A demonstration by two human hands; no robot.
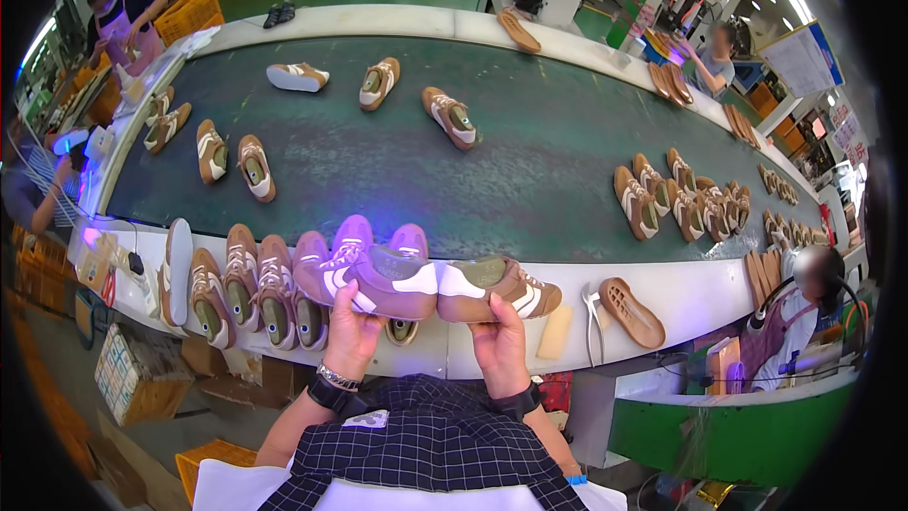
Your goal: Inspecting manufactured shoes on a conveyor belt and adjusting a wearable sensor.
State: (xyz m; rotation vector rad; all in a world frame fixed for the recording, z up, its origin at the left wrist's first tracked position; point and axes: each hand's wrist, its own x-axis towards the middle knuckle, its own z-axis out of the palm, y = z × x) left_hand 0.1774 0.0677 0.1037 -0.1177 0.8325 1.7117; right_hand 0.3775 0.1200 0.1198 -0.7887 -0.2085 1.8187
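Note:
My left hand (352, 331) grips a brown and white sneaker (374, 274) from below, its toe pointing left and its heel toward the middle. My right hand (499, 341) holds a second brown and white sneaker (497, 289) with its toe pointing right. The two heels nearly touch, heel to heel, above the white edge (690, 298) of the conveyor. Both shoes lie on their sides with the outer faces toward me.
A row of several matching sneakers (251, 284) stands at the left on the white edge. More sneakers (449, 118) ride the dark green belt (530, 180). A tan sole (632, 312) and pliers (594, 317) lie at the right. Other workers sit around the belt.

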